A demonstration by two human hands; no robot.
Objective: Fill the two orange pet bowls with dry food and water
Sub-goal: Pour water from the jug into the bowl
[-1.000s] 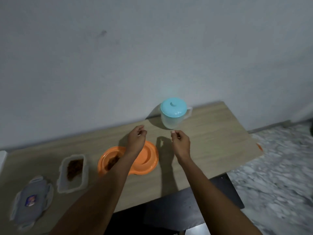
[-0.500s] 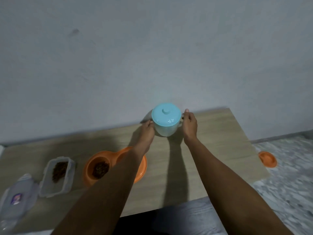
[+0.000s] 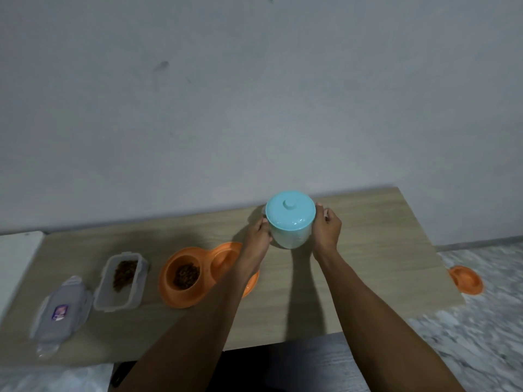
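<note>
A translucent pitcher with a turquoise lid (image 3: 290, 215) stands near the back of the wooden table (image 3: 368, 250). My left hand (image 3: 257, 234) holds its left side and my right hand (image 3: 327, 230) holds its right side, fingers curled round the body. An orange double pet bowl (image 3: 169, 290) lies left of the pitcher. Its left well (image 3: 185, 274) holds brown dry food. My left forearm covers much of the right well (image 3: 226, 257), which looks empty where it shows.
An open clear container with dry food (image 3: 121, 281) sits left of the bowl, its lid (image 3: 60, 308) further left near the table's front edge. A small orange dish (image 3: 465, 279) lies on the floor beyond the table's right end. The wall runs right behind the table.
Both hands reached from above the bowl to the pitcher and now clasp its sides. The pitcher has barely moved. The view shifted a little.
</note>
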